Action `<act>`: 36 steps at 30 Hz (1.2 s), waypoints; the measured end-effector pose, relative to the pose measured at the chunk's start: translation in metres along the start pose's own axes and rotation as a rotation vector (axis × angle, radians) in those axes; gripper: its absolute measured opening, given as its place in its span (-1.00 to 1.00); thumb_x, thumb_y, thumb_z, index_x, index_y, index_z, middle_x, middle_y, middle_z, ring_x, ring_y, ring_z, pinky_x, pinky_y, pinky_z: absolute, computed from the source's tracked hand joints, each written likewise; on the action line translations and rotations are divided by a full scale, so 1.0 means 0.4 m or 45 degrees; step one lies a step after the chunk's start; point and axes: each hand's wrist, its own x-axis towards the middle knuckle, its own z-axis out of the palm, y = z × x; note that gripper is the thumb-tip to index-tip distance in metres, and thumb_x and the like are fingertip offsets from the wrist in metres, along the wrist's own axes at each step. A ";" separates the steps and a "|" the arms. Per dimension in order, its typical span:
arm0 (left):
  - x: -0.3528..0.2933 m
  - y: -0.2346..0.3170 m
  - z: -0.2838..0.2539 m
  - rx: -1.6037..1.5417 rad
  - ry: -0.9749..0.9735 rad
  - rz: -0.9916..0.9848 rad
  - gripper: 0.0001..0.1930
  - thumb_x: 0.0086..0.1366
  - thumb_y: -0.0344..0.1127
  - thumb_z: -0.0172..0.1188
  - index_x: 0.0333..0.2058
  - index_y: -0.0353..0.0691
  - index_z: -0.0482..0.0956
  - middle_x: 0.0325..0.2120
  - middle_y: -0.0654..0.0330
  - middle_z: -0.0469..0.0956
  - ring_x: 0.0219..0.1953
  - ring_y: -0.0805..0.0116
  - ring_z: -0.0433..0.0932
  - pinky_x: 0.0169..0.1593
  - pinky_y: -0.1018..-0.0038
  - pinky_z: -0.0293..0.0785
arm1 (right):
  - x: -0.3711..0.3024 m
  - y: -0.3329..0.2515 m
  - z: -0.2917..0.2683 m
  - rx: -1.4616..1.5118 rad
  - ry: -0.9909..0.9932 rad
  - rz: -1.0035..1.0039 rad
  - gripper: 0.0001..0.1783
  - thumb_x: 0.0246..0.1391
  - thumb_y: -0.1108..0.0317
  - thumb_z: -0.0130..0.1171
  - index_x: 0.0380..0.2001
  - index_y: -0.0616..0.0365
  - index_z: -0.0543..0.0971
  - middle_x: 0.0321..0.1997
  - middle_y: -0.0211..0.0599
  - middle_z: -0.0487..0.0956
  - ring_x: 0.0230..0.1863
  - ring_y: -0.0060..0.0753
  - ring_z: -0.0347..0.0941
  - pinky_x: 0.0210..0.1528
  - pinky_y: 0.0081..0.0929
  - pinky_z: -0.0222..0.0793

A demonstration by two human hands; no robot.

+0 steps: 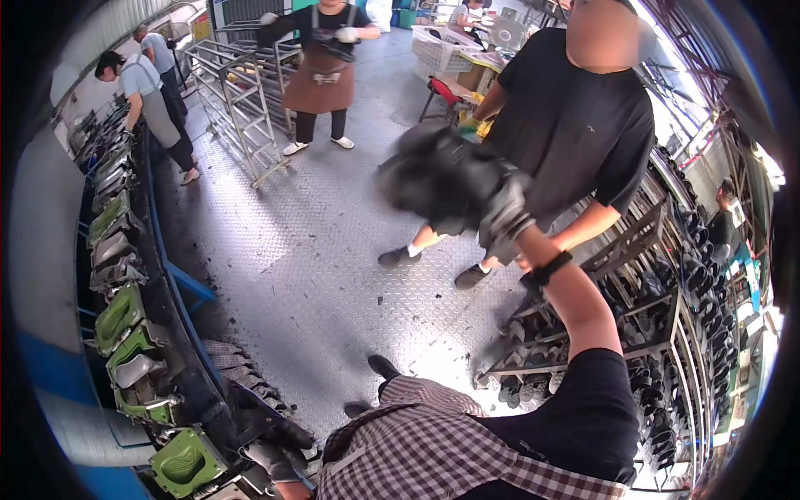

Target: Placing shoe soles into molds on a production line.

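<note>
My right hand, in a grey glove, is stretched out ahead of me and closed on a black bundle. The bundle is smeared by motion, and its kind cannot be made out. It hangs in front of a person in a black shirt. Low at the left, my left hand, also gloved in grey, is beside dark pieces at the edge of the machine line. Its fingers are mostly hidden. Close to it lies a green shoe mould.
A curved line of moulds runs along my left. On the right stand metal racks filled with dark shoes. A metal frame cart is at the back left, near a person in a brown apron. Two people work farther along the line.
</note>
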 end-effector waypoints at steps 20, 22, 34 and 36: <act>-0.283 0.060 0.234 -0.762 0.632 0.465 -0.71 0.41 -0.26 0.10 -0.02 -0.32 0.54 -0.14 0.08 0.63 -0.15 0.39 0.60 -0.10 0.42 0.58 | 0.130 -0.518 1.005 0.577 -0.668 -0.523 -0.49 -0.01 0.34 0.29 0.09 0.01 0.63 0.14 -0.05 0.60 0.18 0.08 0.48 0.26 -0.09 0.38; -0.294 0.113 0.268 -0.058 1.120 0.404 -0.54 0.50 -0.08 -0.03 0.17 -0.33 0.39 0.04 0.04 0.54 -0.02 0.35 0.55 0.07 0.39 0.54 | 0.164 -0.593 1.023 0.441 -0.788 -0.305 -0.52 0.01 0.36 0.29 0.08 0.04 0.63 0.15 -0.05 0.60 0.23 0.07 0.47 0.30 -0.10 0.36; 0.197 0.537 0.203 0.083 1.185 0.929 -0.63 0.45 -0.40 0.10 0.18 -0.34 0.44 0.10 0.10 0.51 0.11 0.37 0.50 0.18 0.47 0.45 | 0.654 -0.981 1.431 0.759 -0.537 -0.530 -0.59 0.15 0.26 0.29 0.05 0.19 0.64 0.17 -0.07 0.61 0.24 -0.04 0.49 0.29 -0.26 0.35; 0.360 0.587 0.176 -0.090 1.147 1.085 -0.54 0.35 -0.22 0.22 0.12 -0.39 0.49 -0.02 -0.04 0.60 0.02 0.14 0.58 0.13 0.31 0.47 | 0.780 -1.064 1.497 0.743 -0.501 -0.487 -0.54 0.18 0.13 0.27 0.08 0.14 0.63 0.18 -0.07 0.60 0.26 -0.06 0.48 0.29 -0.27 0.35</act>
